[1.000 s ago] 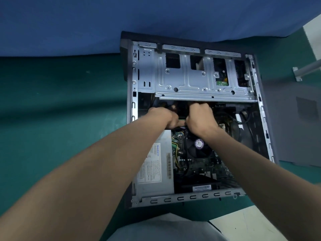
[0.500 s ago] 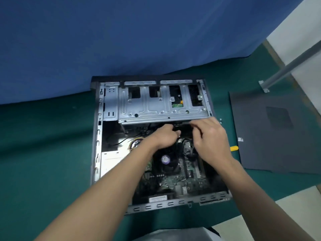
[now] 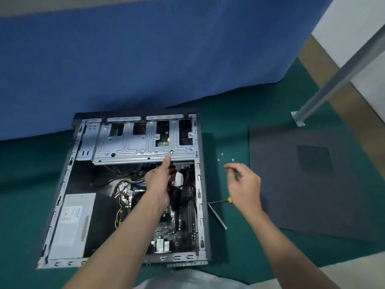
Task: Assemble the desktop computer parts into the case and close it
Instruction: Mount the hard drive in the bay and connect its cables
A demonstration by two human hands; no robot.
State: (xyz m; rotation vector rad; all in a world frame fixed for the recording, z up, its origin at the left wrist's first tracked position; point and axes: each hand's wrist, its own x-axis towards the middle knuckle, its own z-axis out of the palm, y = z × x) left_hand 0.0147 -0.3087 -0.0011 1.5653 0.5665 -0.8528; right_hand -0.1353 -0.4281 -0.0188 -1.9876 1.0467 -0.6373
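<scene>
The open computer case (image 3: 203,205) lies on its side on the green mat. Its silver drive cage (image 3: 125,149) spans the top, the power supply (image 3: 70,224) sits at lower left and the motherboard (image 3: 183,224) at lower right. My left hand (image 3: 159,182) is inside the case, one finger stretched up against the cage's lower edge, next to a white connector (image 3: 179,178) and black cables. My right hand (image 3: 243,184) hovers outside the case over the mat, fingers loosely bent, holding nothing. The dark side panel (image 3: 312,184) lies flat to the right.
A screwdriver with a yellow handle (image 3: 228,199) and a grey rod (image 3: 217,217) lie on the mat just right of the case. Three small screws (image 3: 221,154) lie between case and panel. A metal leg (image 3: 333,80) slants at far right. Blue cloth hangs behind.
My right hand has left the case and moved right over the mat. My left hand stays inside near the cage. The view has pulled back and shifted right.
</scene>
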